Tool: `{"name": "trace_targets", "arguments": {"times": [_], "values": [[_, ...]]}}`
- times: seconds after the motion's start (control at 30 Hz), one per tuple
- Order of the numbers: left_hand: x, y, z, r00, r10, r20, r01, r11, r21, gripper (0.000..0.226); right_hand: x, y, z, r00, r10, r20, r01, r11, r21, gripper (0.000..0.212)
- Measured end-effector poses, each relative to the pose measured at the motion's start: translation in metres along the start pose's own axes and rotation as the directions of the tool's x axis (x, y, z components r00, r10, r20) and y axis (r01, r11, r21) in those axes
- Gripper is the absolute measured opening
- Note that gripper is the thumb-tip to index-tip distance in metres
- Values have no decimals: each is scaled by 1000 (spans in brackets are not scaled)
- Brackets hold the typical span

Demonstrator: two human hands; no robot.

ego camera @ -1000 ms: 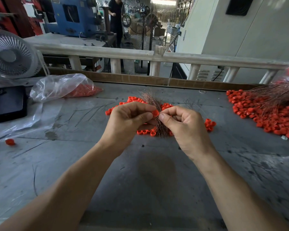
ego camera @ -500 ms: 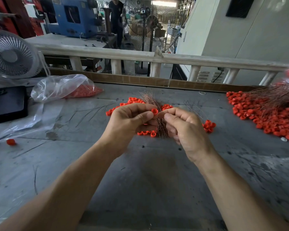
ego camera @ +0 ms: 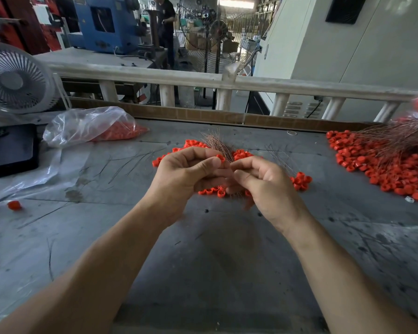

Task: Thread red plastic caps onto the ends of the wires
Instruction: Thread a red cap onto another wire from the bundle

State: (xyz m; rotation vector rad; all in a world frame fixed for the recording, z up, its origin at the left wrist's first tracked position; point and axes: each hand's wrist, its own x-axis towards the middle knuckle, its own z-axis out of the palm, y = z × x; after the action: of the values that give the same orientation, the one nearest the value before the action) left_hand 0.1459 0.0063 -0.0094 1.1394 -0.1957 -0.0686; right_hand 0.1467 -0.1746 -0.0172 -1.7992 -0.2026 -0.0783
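My left hand (ego camera: 188, 172) pinches a red cap (ego camera: 220, 158) between thumb and forefinger and also holds a bundle of thin copper wires (ego camera: 216, 144) that fans up behind it. My right hand (ego camera: 263, 184) is close beside it, fingers curled, its thumb and forefinger meeting at the cap; a wire between them is too thin to make out. Loose red caps (ego camera: 241, 154) lie on the grey table (ego camera: 215, 249) under and behind both hands.
A heap of capped wires and red caps (ego camera: 381, 162) fills the right side. A clear bag of caps (ego camera: 89, 127), a black phone (ego camera: 11, 149) and a fan (ego camera: 13, 79) are at the left. A stray cap (ego camera: 14, 205) lies near the left edge.
My right hand has turned and dropped slightly, its fingers opening outward a little while the fingertips stay at the cap. My left hand keeps the same hold.
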Motion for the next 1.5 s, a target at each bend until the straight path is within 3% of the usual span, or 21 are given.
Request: {"name": "trace_targets", "arguments": {"times": [0.13,0.2,0.43,0.7,0.83,0.97,1.07,1.27,1.5], "values": [[0,1,-3,1000,-15,-28,15,1000,13,32,8,6,-24,953,-72,-295,-41,932,-359,13],[0,1,-3,999,-21,-33,21,1000,7,32,10,11,-36,937,-77,-340,-116,851,-513,13],[1,-1,-4,999,-23,-31,23,999,26,28,10,21,-29,989,3,-149,-100,755,-648,18],[2,-4,-7,1000,-24,0,24,1000,15,30,12,26,-23,992,-2,-129,-95,665,-741,17],[3,-5,-8,1000,-23,7,23,1000,9,31,11,24,-27,987,-30,-156,-79,760,-645,16],[4,-7,-8,999,-31,6,31,999,10,31,10,11,-25,986,-66,-154,30,974,-225,13],[4,-8,-7,999,-40,13,39,999,12,32,7,3,-16,984,-141,-106,141,990,-5,12],[5,-8,-9,999,-42,23,42,999,4,34,3,5,-5,981,-190,-41,191,981,30,7],[5,-10,-8,1000,-22,19,22,999,40,34,3,6,-6,976,-202,-87,199,979,-34,5]]}}
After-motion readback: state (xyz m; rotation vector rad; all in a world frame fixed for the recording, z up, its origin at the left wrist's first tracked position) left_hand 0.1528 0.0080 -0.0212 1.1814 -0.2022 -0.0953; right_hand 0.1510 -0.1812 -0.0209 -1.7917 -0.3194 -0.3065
